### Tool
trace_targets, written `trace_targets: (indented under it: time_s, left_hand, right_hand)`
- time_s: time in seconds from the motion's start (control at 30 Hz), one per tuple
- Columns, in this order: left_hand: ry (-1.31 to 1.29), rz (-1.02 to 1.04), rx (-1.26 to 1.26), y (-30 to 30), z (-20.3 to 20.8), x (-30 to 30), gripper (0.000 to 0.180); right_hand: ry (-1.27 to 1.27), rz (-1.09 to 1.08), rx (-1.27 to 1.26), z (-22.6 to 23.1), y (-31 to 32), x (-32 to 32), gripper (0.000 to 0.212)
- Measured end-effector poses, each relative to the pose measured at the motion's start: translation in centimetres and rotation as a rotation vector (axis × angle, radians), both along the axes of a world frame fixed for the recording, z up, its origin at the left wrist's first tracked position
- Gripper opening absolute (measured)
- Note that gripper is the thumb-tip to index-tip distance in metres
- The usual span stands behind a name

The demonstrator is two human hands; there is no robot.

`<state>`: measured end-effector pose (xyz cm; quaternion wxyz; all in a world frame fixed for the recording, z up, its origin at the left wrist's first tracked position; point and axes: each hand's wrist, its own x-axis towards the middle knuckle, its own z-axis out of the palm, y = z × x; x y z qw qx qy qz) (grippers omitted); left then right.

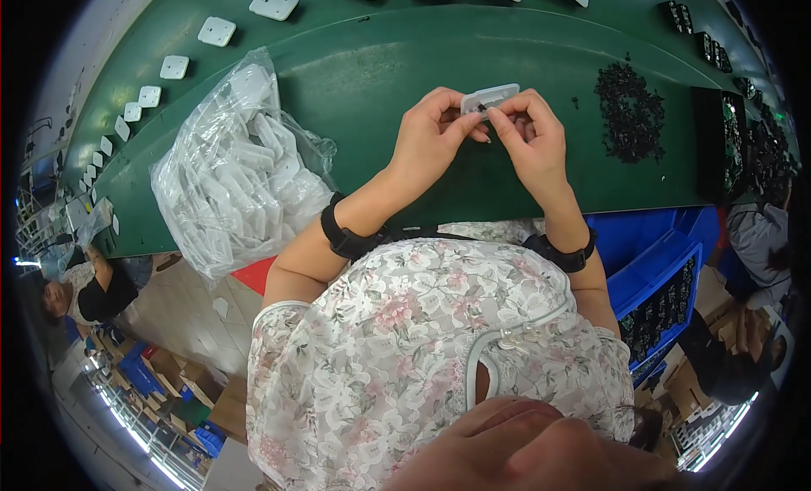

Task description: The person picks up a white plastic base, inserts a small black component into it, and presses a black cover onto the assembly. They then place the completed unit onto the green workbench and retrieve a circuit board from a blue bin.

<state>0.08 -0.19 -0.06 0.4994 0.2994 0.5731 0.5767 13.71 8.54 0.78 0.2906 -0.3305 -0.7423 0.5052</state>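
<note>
Left hand [429, 140] pinches the left end of a light-grey plastic cover plate [500, 93], right hand [536, 138] pinches its right end, thumb up against a small black part [482, 107] on the plate; too small to tell if it's seated. Plate is tilted, between both hands, over the green tabletop [372, 64]. Pile of small black parts [632, 115] right of the right hand, clear plastic bag [241, 166] of white plates left of the left hand, row of white plates [274, 3] beyond both hands
</note>
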Motion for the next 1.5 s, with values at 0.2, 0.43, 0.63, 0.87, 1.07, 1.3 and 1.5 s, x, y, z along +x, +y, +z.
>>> trace_targets:
  time_s: [0.2,0.43,0.63,0.87,1.07,1.3,1.5]
  left_hand:
    - [0.173,0.105,0.244,0.0,-0.3,0.6,0.005]
    - [0.366,0.05,0.293,-0.3,-0.1,0.6,0.004]
    - [0.031,0.059,0.176,-0.6,-0.3,0.4,0.005]
    - [0.022,-0.018,0.143,-0.7,-0.1,0.7,0.008]
    - [0.034,-0.146,0.056,-0.3,-0.3,0.1,0.01]
    - [0.05,0.014,-0.009,0.6,-1.4,-2.1,0.019]
    - [0.515,0.096,-0.125,1.0,-2.2,-5.4,0.017]
  right_hand:
    - [0.04,0.094,-0.268,-0.5,0.4,0.3,0.008]
    - [0.136,0.07,-0.32,-1.0,-0.1,0.4,0.007]
    - [0.106,0.026,0.039,-1.5,-0.4,0.5,0.015]
    - [0.06,0.02,-0.142,-0.2,0.5,1.4,0.023]
    - [-0.096,0.076,-0.299,0.4,1.2,1.6,0.019]
    - [0.022,0.254,-0.372,-0.2,6.1,1.8,0.022]
    - [-0.569,-0.567,0.827,-1.5,29.9,6.3,0.045]
